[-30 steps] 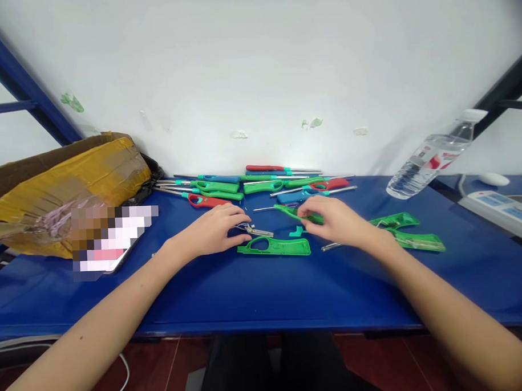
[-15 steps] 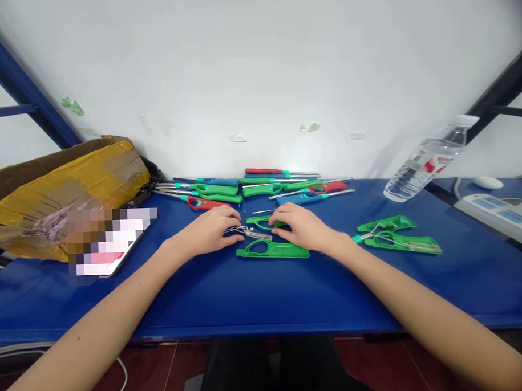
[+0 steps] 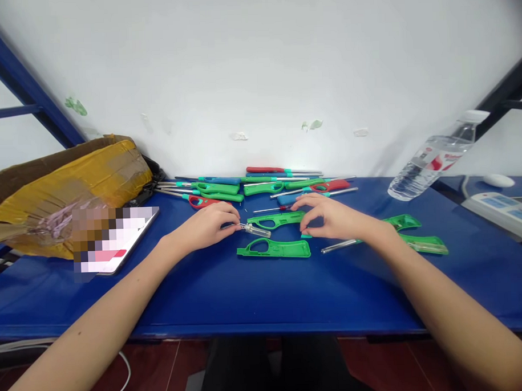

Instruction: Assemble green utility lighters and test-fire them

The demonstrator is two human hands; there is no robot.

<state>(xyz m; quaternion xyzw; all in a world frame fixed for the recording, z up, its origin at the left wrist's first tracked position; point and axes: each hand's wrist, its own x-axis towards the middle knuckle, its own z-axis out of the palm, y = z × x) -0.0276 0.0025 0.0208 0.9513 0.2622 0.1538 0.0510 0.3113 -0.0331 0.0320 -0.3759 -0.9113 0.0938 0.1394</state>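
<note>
My left hand point(image 3: 210, 226) is closed, thumb and fingers pinching the end of a clear lighter fuel tank point(image 3: 259, 232) with thin wires. My right hand point(image 3: 325, 216) has its thumb and index finger brought together over a small teal plastic piece point(image 3: 306, 236), which the fingers partly cover. Between the hands lies one green lighter shell half point(image 3: 283, 219). Closer to me rests the other green shell half point(image 3: 288, 250), inner side up. Behind them is a thin metal rod with a red part point(image 3: 270, 210).
Several assembled red, green and blue lighters point(image 3: 218, 189) lie along the wall. An opened green lighter point(image 3: 429, 244) is at the right, partly behind my forearm. A phone point(image 3: 129, 240) and taped cardboard box point(image 3: 106, 172) are left; a water bottle point(image 3: 431, 161) and power strip point(image 3: 501, 215) right.
My right hand has moved right, off the upper green shell half, to the small teal piece. My left hand still pinches the fuel tank, which has shifted slightly. The view moved a little.
</note>
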